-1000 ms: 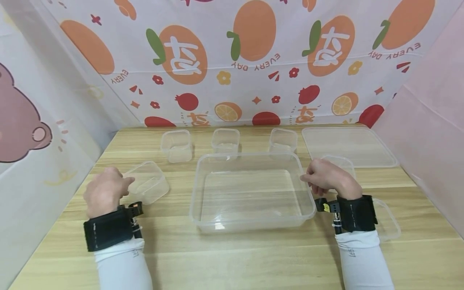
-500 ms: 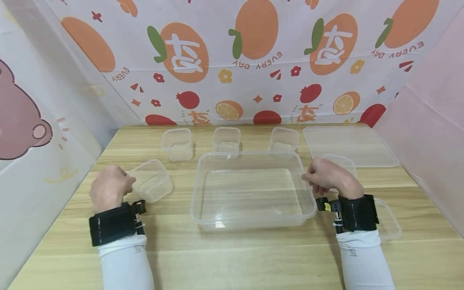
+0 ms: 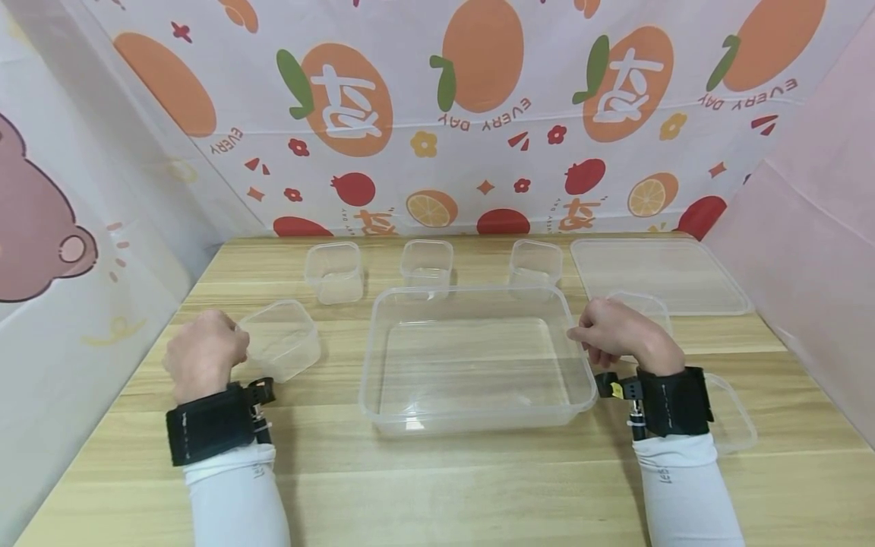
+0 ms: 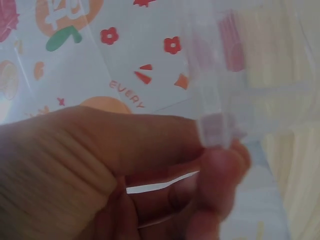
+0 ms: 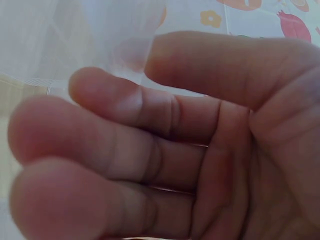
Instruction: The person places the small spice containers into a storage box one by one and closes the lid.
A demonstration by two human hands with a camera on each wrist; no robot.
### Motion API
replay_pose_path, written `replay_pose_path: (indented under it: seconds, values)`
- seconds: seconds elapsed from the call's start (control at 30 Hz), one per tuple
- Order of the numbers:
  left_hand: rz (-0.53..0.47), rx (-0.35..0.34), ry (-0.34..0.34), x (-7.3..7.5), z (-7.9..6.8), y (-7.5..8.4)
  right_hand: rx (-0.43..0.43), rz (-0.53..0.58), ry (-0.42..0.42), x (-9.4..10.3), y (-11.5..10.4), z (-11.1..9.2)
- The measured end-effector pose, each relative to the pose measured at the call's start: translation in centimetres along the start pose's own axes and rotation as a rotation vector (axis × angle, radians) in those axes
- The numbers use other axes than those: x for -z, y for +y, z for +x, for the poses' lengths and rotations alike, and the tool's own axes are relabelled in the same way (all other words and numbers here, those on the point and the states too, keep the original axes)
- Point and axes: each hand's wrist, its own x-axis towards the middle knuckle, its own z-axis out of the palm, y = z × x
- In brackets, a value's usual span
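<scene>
My left hand (image 3: 206,354) pinches the edge of a small clear plastic container (image 3: 282,340) at the left of the table. In the left wrist view the container's edge (image 4: 215,117) sits between the thumb and the index finger. A large clear rectangular plastic container (image 3: 472,418) stands in the middle. On its right edge, my right hand (image 3: 625,334) pinches the rim with thumb and index finger. The right wrist view shows its plastic wall (image 5: 120,30) at the fingertips, with the other fingers (image 5: 75,135) loosely bent below.
Along the back stand three small clear containers: a left one (image 3: 335,285), a middle one (image 3: 427,266) and a right one (image 3: 536,262). A large flat lid (image 3: 659,277) lies at the back right. Smaller clear pieces (image 3: 734,418) lie partly hidden behind the right hand and wrist.
My left hand and the small container have shifted slightly right, then a little back left, over the last second. The right hand and the large container look still.
</scene>
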Motion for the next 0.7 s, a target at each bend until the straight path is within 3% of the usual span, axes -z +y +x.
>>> replay_pose_path:
  seconds: [0.17, 0.33, 0.7]
  values:
    - [-0.032, -0.073, 0.156, 0.7, -1.0, 1.2, -0.007, -0.002, -0.002, 0.0, 0.1, 0.0]
    - [-0.042, -0.142, 0.247, 1.0, -1.9, 3.3, -0.005, -0.006, -0.005, 0.1, 0.1, 0.0]
    - [-0.085, -0.188, 0.288, 0.8, -2.8, 5.7, 0.0, -0.008, -0.012, 0.1, 0.2, 0.0]
